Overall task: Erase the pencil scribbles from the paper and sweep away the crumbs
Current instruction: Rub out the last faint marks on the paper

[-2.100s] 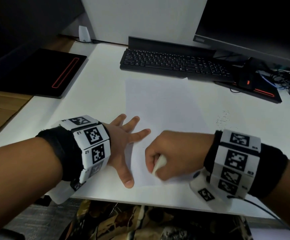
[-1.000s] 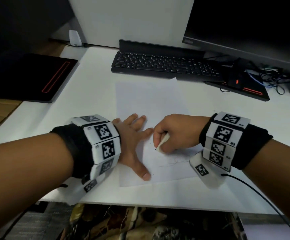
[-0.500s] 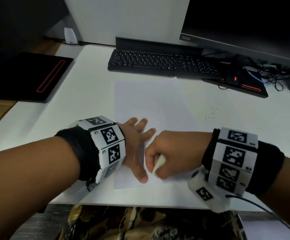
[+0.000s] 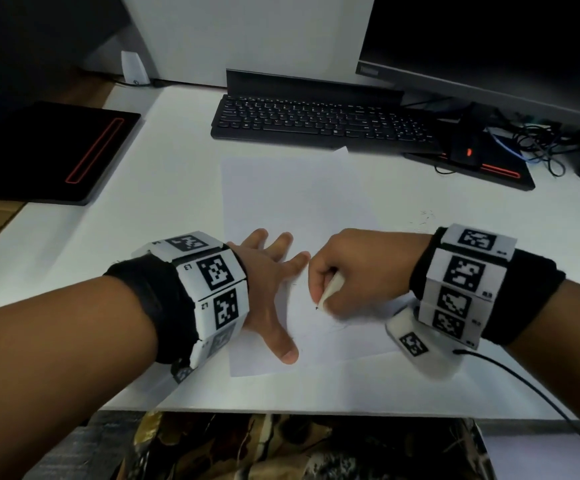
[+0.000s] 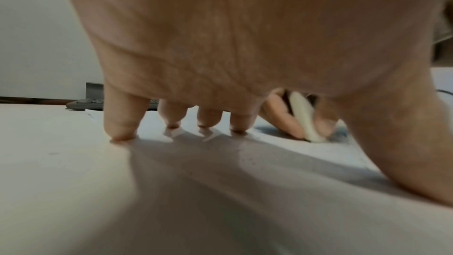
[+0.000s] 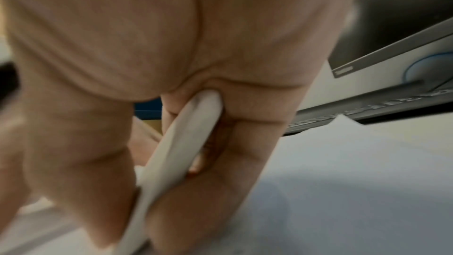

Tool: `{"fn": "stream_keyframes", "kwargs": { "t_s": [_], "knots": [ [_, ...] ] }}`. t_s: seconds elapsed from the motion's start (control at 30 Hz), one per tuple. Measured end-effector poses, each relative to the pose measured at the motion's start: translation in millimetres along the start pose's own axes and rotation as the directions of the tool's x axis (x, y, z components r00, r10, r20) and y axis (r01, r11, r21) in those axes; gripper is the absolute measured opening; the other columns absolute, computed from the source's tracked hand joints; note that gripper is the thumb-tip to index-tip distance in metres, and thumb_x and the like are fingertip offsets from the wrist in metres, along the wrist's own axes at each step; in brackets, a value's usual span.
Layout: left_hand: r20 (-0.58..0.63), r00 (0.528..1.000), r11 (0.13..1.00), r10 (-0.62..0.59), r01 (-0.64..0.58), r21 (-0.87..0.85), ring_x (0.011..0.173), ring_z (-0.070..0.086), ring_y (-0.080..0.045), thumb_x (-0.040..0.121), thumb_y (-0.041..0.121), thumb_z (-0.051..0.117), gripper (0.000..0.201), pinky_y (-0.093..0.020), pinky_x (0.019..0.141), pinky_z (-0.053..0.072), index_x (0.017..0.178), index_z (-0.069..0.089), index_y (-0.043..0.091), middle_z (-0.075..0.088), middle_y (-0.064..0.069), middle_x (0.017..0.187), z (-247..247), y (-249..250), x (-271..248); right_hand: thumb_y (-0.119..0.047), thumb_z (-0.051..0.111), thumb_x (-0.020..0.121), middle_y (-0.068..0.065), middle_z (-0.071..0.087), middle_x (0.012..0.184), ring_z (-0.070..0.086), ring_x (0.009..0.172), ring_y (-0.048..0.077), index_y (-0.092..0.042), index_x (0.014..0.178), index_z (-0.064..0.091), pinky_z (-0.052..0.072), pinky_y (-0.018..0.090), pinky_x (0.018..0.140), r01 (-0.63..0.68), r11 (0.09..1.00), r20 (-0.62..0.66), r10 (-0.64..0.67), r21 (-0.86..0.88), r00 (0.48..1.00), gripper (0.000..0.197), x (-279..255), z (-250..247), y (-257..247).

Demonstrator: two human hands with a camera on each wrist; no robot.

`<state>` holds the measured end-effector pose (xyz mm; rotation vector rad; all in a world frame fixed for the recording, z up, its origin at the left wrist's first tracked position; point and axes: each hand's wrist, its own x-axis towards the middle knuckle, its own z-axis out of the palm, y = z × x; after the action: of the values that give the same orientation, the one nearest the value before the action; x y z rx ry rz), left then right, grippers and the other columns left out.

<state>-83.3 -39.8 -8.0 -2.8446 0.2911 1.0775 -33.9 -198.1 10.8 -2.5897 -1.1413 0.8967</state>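
Since half a second ago, the right hand (image 4: 361,271) has slid up the paper (image 4: 295,202), uncovering faint scribbles (image 4: 340,325) at lower centre. Left wrist view: left hand (image 5: 220,36) fingers (image 5: 120,123) spread, pressing paper and table (image 5: 61,162). Right wrist view: fingers (image 6: 245,152) curl around the white eraser (image 6: 181,143).

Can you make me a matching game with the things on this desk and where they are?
Things:
1. eraser
2. left hand
3. keyboard
4. crumbs

Places:
A. behind the paper
B. pressed flat on the paper's left edge
C. on the desk, right of the paper
D. gripped in the right hand

Pairs: 1-D, 2-B, 3-A, 4-C
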Motion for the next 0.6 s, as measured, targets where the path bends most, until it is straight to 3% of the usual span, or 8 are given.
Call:
{"fn": "stream_keyframes", "kwargs": {
  "t_s": [0.07,0.13,0.27,0.4,0.53,0.6],
  "knots": [
    [-0.001,1.0,1.0,0.007,-0.007,0.002,0.147,-0.024,-0.027,0.064,0.075,0.07,0.129,-0.057,0.119,0.006,0.15,-0.02,0.043,-0.028,0.008,0.159,1,-1,1,-0.021,0.066,0.08,-0.03,0.061,0.068,0.054,0.067,-0.016,-0.032,0.082,0.067,0.042,0.005,0.058,0.054,0.998,0.064,-0.052,-0.025,0.997,0.012,-1,9,-6],
    [0.0,1.0,1.0,0.009,-0.009,0.009,0.147,-0.024,-0.027,0.064,0.075,0.07,0.13,-0.056,0.119,0.006,0.149,-0.022,0.042,-0.029,0.009,0.158,1,-1,2,-0.022,0.068,0.081,-0.026,0.062,0.069,0.056,0.067,-0.012,-0.034,0.081,0.066,0.043,0.006,0.06,0.07,0.997,0.102,-0.068,-0.023,0.992,0.012,-2,8,-6],
    [0.005,1.0,1.0,0.006,-0.006,0.006,0.147,-0.023,-0.026,0.064,0.076,0.069,0.13,-0.057,0.119,0.007,0.149,-0.023,0.041,-0.029,0.008,0.158,1,-1,1,-0.02,0.067,0.08,-0.024,0.062,0.065,0.056,0.064,-0.012,-0.031,0.079,0.068,0.04,0.003,0.053,-0.011,1.0,0.003,0.011,-0.015,1.0,0.012,0,-6,6],
    [0.006,1.0,1.0,0.013,-0.013,0.015,0.147,-0.024,-0.025,0.063,0.076,0.07,0.131,-0.056,0.119,0.007,0.149,-0.023,0.042,-0.029,0.009,0.158,1,-2,2,-0.023,0.068,0.081,-0.022,0.063,0.073,0.057,0.067,-0.008,-0.033,0.082,0.066,0.044,0.008,0.062,0.09,0.995,0.128,-0.085,-0.034,0.988,0.01,-1,8,-4],
    [0.0,1.0,1.0,0.012,-0.012,0.001,0.147,-0.023,-0.024,0.063,0.077,0.069,0.13,-0.055,0.12,0.008,0.149,-0.022,0.041,-0.028,0.009,0.158,0,-2,2,-0.021,0.068,0.08,-0.021,0.066,0.07,0.06,0.066,-0.006,-0.03,0.079,0.069,0.042,0.004,0.053,-0.034,0.999,0.003,0.034,-0.018,0.999,0.009,-1,-8,10],
    [0.005,1.0,1.0,0.013,-0.013,-0.001,0.147,-0.023,-0.025,0.063,0.077,0.07,0.131,-0.056,0.119,0.008,0.149,-0.023,0.042,-0.029,0.009,0.158,1,-3,3,-0.02,0.066,0.078,-0.022,0.064,0.068,0.058,0.065,-0.008,-0.03,0.079,0.068,0.043,0.006,0.055,-0.006,1.0,0.031,0.007,-0.025,1.0,0.01,-3,-3,5]
  ]
}}
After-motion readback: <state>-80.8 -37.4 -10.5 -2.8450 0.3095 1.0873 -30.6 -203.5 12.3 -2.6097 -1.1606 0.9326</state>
